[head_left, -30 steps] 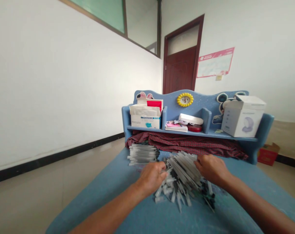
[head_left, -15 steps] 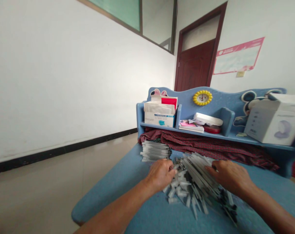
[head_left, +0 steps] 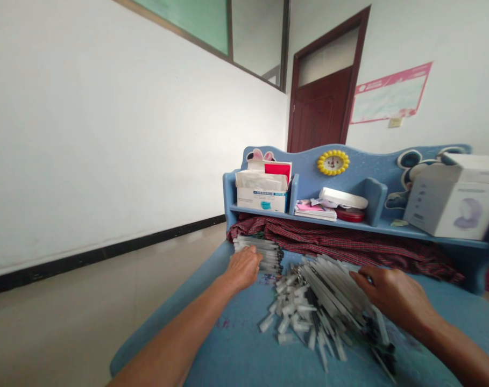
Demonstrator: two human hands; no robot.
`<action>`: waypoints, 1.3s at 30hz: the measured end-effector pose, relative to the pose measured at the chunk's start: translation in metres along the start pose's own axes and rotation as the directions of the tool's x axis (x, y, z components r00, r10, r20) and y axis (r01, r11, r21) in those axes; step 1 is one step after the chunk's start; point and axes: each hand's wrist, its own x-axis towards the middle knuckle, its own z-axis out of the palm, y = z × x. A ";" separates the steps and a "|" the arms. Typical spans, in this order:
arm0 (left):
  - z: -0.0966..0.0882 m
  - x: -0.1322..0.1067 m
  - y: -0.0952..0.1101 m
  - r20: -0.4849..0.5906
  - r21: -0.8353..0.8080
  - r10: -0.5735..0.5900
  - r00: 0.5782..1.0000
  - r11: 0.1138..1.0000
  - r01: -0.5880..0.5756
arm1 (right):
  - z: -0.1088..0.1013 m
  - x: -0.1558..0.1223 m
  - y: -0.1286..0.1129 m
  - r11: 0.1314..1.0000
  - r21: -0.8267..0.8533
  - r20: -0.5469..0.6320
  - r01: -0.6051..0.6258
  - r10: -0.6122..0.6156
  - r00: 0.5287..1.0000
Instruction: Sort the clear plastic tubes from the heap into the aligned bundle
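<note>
My left hand [head_left: 244, 267] is at the near edge of a neat stack of translucent pen-like tubes [head_left: 268, 252] with dark ends. Its fingers are closed, and whatever they hold is hidden. At the right side of a heap of long translucent tubes [head_left: 328, 285], my right hand [head_left: 393, 293] has curled fingers, thumb toward the heap; I cannot make out anything in them. Small whitish caps [head_left: 292, 312] lie loose at the heap's left. Dark-ended pieces [head_left: 383, 344] lie at its lower right, blurred.
Behind the blue desk top [head_left: 236, 344], a checked cloth [head_left: 325, 236] lies bunched under a shelf. On the shelf are a mask box [head_left: 260, 199], booklets [head_left: 314, 211], a red tin [head_left: 350, 215] and a large white box [head_left: 449, 204]. A yellow clock [head_left: 333, 162] is on the backboard.
My left hand has moved left and slightly away from me, from the loose caps to the stacked tubes. My right hand has shifted a little to the right beside the heap.
</note>
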 end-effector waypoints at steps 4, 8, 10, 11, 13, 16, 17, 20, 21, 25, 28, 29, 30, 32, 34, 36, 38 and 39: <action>0.004 -0.002 -0.005 0.002 0.008 0.014 1.000 1.000 -0.014 | 0.008 -0.001 0.001 0.999 -0.002 -0.108 0.040 -0.040 0.993; -0.002 -0.007 -0.005 -0.029 0.006 0.031 0.999 1.000 -0.030 | 0.014 -0.005 -0.003 0.992 0.049 -0.278 0.114 -0.096 0.956; -0.008 -0.012 0.001 -0.061 0.002 0.055 0.997 0.999 -0.055 | 0.014 -0.007 -0.008 0.970 0.114 -0.375 0.215 -0.158 0.914; -0.012 -0.015 0.006 -0.088 -0.005 0.079 0.993 0.997 -0.080 | 0.013 -0.009 -0.011 0.951 0.146 -0.408 0.272 -0.192 0.892; -0.018 -0.020 0.020 -0.160 -0.027 0.159 0.974 0.986 -0.165 | 0.012 -0.013 -0.020 0.905 0.209 -0.434 0.370 -0.253 0.864; -0.022 -0.029 0.043 -0.276 -0.051 0.313 0.908 0.939 -0.340 | 0.007 -0.021 -0.035 0.842 0.296 -0.409 0.450 -0.314 0.857; -0.023 -0.031 0.049 -0.300 -0.048 0.360 0.884 0.919 -0.390 | 0.005 -0.023 -0.040 0.825 0.325 -0.390 0.462 -0.327 0.860; -0.020 -0.038 0.064 -0.344 -0.016 0.461 0.818 0.868 -0.496 | 0.000 -0.029 -0.050 0.790 0.412 -0.281 0.454 -0.364 0.888; -0.019 -0.040 0.066 -0.355 -0.004 0.480 0.802 0.857 -0.515 | -0.001 -0.030 -0.052 0.782 0.443 -0.239 0.438 -0.368 0.899; -0.013 -0.043 0.068 -0.395 0.014 0.500 0.771 0.842 -0.539 | -0.003 -0.031 -0.052 0.732 0.584 -0.112 0.350 -0.355 0.928; -0.012 -0.044 0.067 -0.451 -0.010 0.478 0.754 0.842 -0.540 | -0.005 -0.029 -0.047 0.641 0.705 -0.051 0.303 -0.380 0.923; -0.013 -0.044 0.066 -0.468 -0.017 0.471 0.748 0.841 -0.541 | -0.007 -0.029 -0.045 0.611 0.734 -0.039 0.297 -0.398 0.916; -0.014 -0.045 0.066 -0.480 -0.023 0.467 0.742 0.839 -0.543 | -0.009 -0.028 -0.044 0.584 0.757 -0.031 0.294 -0.417 0.908; -0.015 -0.045 0.067 -0.484 -0.032 0.478 0.733 0.827 -0.561 | -0.014 -0.028 -0.041 0.555 0.780 -0.011 0.289 -0.449 0.893; -0.016 -0.046 0.067 -0.480 -0.036 0.494 0.725 0.815 -0.579 | -0.017 -0.027 -0.040 0.555 0.785 0.017 0.275 -0.463 0.886; -0.016 -0.045 0.067 -0.477 -0.031 0.501 0.723 0.812 -0.583 | -0.017 -0.026 -0.039 0.571 0.776 0.034 0.266 -0.460 0.887; -0.015 -0.044 0.067 -0.485 -0.022 0.494 0.722 0.818 -0.575 | -0.016 -0.024 -0.038 0.587 0.761 0.030 0.276 -0.457 0.889; -0.015 -0.043 0.067 -0.488 -0.018 0.490 0.722 0.822 -0.570 | -0.015 -0.024 -0.038 0.594 0.752 0.022 0.286 -0.456 0.890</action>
